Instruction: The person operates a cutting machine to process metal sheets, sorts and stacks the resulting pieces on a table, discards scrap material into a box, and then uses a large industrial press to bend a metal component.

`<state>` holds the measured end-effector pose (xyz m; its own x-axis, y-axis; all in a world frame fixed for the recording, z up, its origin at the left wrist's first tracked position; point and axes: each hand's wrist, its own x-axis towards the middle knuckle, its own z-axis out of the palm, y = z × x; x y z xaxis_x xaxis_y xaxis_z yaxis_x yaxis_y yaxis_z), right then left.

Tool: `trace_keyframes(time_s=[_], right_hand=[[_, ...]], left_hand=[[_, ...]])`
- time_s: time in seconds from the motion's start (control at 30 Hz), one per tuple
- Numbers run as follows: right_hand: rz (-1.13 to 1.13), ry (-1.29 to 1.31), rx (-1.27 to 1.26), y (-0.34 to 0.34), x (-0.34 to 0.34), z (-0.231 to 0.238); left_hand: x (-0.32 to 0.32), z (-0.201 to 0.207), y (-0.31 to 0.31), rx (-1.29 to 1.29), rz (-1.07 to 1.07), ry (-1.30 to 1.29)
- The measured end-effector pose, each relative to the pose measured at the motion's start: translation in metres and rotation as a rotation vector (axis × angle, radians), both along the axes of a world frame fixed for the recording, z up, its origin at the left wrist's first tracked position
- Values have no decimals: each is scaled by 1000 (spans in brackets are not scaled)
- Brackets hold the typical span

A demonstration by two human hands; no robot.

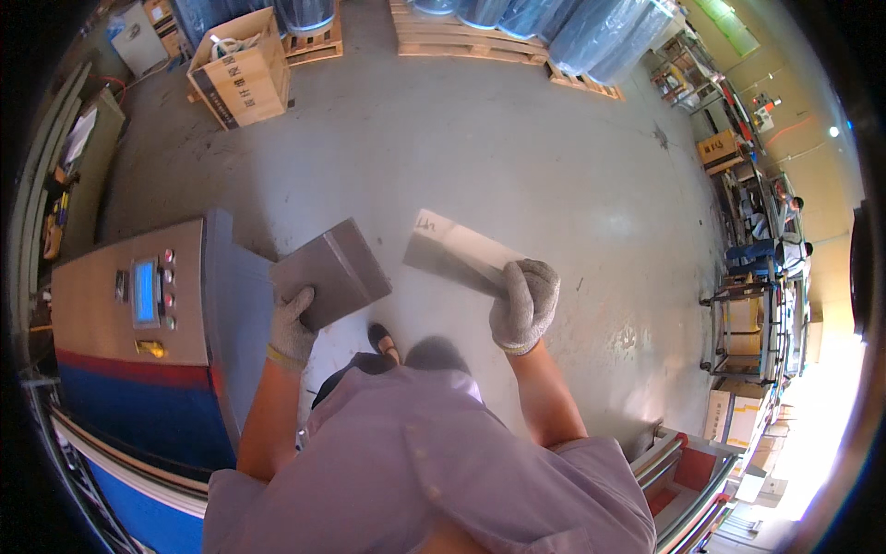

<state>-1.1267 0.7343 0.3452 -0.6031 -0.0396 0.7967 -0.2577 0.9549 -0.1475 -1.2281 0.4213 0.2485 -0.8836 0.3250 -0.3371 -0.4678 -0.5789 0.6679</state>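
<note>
Both forearms come up from the lower edge, bare to the wrist, each ending in a grey knit glove. The left hand [292, 325] is raised in front of the body with its fingers closed on the near edge of a dark grey stack of sheets [332, 271], which tilts up and away from the hand, above the edge of the machine's grey top. The right hand [524, 303] is curled shut around the near end of a single thin grey sheet [457, 251], which stretches from the hand up and to the left, its far corner bearing a handwritten mark. The two pieces are held apart, a gap of bare concrete floor [517, 157] showing between them. To the person's left stands a machine with a control panel [146, 292] and a blue and red side.
</note>
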Motion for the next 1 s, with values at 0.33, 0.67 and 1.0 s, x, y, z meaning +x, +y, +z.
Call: trace_keyframes(time_s=[0.33,0.67,1.0], right_hand=[[-4,75,-37,28,-316,-44],[232,-92,-307,-30,-720,-41],[-157,-937,-1477,-98,-1033,-198]], left_hand=[[-312,3,30,-31,64,24],[-543,-1,-61,-169,511,-72],[-758,-45,-180,-14,828,-166]])
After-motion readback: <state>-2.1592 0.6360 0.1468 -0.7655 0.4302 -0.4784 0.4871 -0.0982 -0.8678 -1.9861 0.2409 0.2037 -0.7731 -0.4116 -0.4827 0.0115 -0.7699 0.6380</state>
